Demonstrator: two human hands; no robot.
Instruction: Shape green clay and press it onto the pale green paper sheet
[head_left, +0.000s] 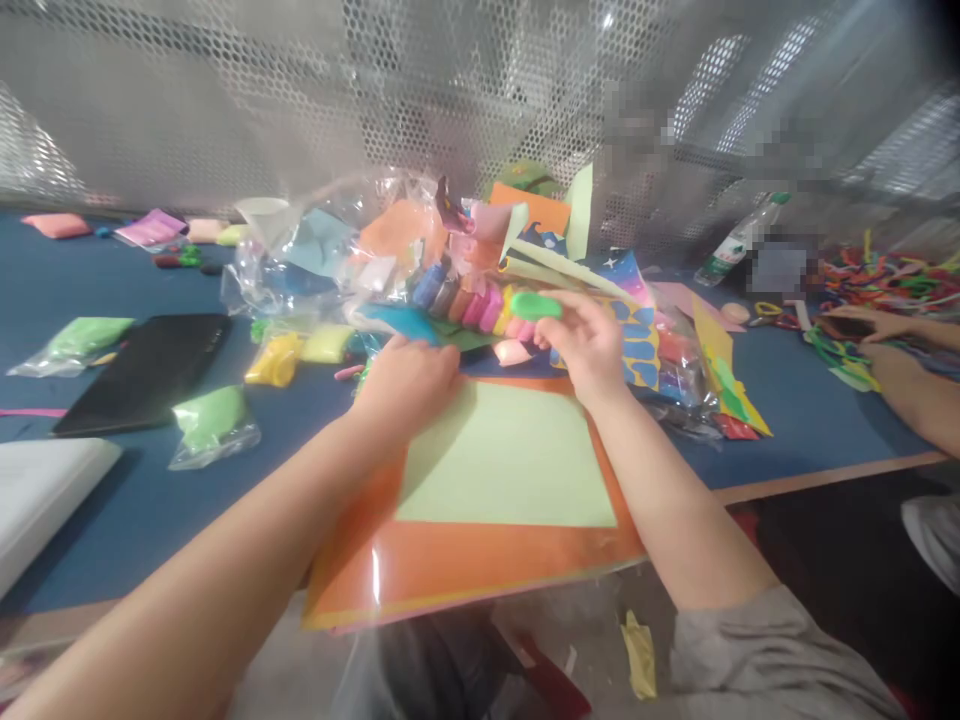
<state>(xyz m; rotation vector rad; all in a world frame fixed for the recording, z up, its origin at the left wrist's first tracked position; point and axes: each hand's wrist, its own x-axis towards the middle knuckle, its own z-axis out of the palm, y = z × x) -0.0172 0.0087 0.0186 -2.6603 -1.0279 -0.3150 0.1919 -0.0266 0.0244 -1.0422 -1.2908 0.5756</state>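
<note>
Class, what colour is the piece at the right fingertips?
Bright green; the piece shows best in the head view.

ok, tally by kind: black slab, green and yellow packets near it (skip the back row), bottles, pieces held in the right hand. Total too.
Black slab: 1
Green packets: 2
Yellow packets: 2
Bottle: 1
Green piece in the right hand: 1
Total: 7

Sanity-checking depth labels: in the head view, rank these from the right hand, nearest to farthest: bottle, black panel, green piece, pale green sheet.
1. Green piece: held in the right hand.
2. Pale green sheet: just nearer the person, slightly left.
3. Bottle: right, farther back.
4. Black panel: well to the left.
</note>
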